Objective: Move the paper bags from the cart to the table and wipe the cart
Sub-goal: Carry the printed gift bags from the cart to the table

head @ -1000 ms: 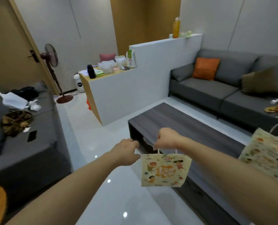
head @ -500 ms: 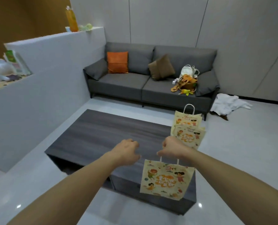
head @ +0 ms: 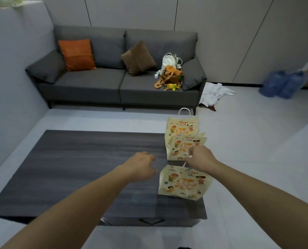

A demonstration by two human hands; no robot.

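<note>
A cream paper bag (head: 183, 183) with cartoon prints hangs by its white handle from my right hand (head: 200, 159), over the right end of the dark wooden table (head: 81, 169). Whether its bottom touches the tabletop I cannot tell. Two more printed paper bags stand on the table's far right corner, one (head: 182, 148) in front of the other (head: 180, 126). My left hand (head: 141, 168) hovers over the table just left of the held bag, fingers loosely curled, holding nothing. The cart is out of view.
A grey sofa (head: 99, 83) with an orange cushion (head: 76, 54), a brown cushion (head: 137, 58) and bags on its right seat stands behind the table. White cloth (head: 214, 92) lies on the floor by the sofa's right end. Blue water bottles (head: 282, 83) stand far right. A white partition wall (head: 9, 69) runs along the left.
The view has swung right and moved in toward the table. The held bag has gone from beside the table's near edge to over its right end, close to the two standing bags.
</note>
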